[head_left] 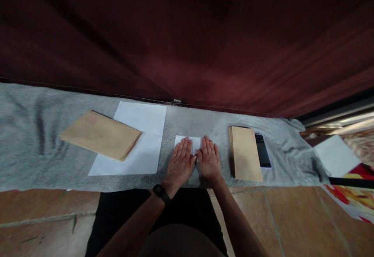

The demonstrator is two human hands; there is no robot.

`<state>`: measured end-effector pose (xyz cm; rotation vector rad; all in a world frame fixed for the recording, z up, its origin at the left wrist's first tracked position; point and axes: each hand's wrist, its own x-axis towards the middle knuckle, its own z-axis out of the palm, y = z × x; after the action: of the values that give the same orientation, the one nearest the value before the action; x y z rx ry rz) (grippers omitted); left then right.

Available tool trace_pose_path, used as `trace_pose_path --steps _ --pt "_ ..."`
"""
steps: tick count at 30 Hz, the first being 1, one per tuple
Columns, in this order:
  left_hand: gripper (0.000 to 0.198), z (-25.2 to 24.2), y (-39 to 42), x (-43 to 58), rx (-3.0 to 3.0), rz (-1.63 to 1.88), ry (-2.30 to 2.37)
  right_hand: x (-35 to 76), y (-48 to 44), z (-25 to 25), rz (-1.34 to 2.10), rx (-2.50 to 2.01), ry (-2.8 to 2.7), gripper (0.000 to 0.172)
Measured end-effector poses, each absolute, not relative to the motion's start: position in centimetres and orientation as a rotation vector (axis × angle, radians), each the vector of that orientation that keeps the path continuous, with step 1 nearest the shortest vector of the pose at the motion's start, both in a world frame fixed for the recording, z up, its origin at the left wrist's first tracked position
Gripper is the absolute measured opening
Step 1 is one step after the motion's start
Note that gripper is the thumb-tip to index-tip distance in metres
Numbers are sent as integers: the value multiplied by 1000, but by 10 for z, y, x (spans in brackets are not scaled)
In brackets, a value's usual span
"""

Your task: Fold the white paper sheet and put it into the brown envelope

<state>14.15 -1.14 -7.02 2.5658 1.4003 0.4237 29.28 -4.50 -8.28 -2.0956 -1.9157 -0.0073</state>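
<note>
A small folded sheet of white paper (196,141) lies on the grey cloth in front of me, partly covered by my hands. My left hand (180,162) rests flat on its left part, fingers stretched forward, with a black band on the wrist. My right hand (209,160) lies flat at the paper's right edge, fingers also stretched out. The two thumbs nearly meet over the paper. Neither hand grips anything. The paper's near edge is hidden under the hands.
Brown envelopes (101,134) overlap large white sheets (143,159) on the left. On the right, a stack of brown envelopes (247,153) partly covers a dark phone (263,151). The grey cloth (198,118) spans the narrow surface, with a dark red curtain (187,54) behind it.
</note>
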Motion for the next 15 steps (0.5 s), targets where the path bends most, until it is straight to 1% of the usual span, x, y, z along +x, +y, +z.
trace_pose_path --steps 15 --pt "62 -76 -12 119 2537 528 1528 296 -50 -87 -38 -2146 -1787 56"
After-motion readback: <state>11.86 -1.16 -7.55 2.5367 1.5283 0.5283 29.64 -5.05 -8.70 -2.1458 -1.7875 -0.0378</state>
